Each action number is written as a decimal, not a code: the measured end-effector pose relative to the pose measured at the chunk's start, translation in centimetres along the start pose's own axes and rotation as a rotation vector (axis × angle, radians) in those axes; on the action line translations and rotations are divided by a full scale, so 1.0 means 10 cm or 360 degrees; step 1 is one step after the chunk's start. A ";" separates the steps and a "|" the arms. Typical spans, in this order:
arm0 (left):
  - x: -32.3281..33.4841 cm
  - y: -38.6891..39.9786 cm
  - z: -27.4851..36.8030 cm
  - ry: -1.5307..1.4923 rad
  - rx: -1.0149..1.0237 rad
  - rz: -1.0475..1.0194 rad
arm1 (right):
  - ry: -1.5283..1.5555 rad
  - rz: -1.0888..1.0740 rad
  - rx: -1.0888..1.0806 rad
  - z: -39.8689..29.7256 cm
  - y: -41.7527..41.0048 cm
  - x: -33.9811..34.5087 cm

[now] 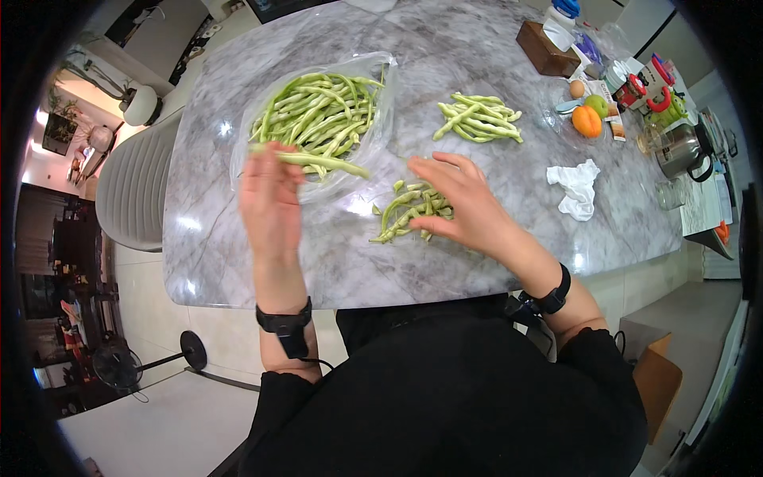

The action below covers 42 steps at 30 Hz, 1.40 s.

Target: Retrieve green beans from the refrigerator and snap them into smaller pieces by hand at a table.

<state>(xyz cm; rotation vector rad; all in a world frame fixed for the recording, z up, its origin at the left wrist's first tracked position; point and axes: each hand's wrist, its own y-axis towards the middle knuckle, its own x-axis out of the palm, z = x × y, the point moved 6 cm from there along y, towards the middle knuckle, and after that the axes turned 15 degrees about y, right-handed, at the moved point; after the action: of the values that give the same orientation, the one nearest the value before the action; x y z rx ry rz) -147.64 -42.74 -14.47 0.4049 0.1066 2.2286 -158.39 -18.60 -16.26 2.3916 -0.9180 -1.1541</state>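
Observation:
Between the fingers of my left hand (pixel 271 197), blurred by motion, is a long green bean pod (pixel 325 163). That hand is over the near edge of a clear plastic bag (pixel 381 128) holding a heap of green beans (pixel 319 110). My right hand (pixel 462 200) is spread, thumb apart from the fingers, with nothing visible in it. Beneath and beside it lies a small pile of bean trimmings and thin pods (pixel 402 217), partly hidden by the hand. Farther back on the right, a neat pile of green beans (pixel 480 119) rests on the marble table (pixel 351 268).
A crumpled white tissue (pixel 575 188) lies to the right. Beyond it are an orange fruit (pixel 587 122), a green fruit (pixel 596 105), an egg (pixel 577 89), a brown tissue box (pixel 545 50), a steel jug (pixel 682 152) and a glass jar (pixel 672 195). A grey chair (pixel 134 179) stands at left.

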 end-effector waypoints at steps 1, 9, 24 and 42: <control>0.11 -0.05 -0.16 0.0105 -0.0066 -0.0120 | -0.0002 0.0001 -0.0001 -0.04 0.03 0.02; 0.53 -0.04 -0.55 0.0517 -0.0119 -0.0525 | 0.0500 0.0108 0.0350 0.43 0.03 -0.04; 0.04 0.62 -0.29 0.2916 0.0890 -0.0005 | -0.0635 0.0529 0.0048 1.14 0.17 -0.50; 0.49 -0.38 0.50 0.2163 0.1219 0.0121 | 0.1668 0.0052 0.0629 0.29 0.44 -0.02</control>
<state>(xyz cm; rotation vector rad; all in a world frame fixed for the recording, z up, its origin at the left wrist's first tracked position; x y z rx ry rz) -146.11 -36.90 -9.28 -0.7958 1.6634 2.0577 -162.60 -21.74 -15.56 2.6975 -0.8041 0.3942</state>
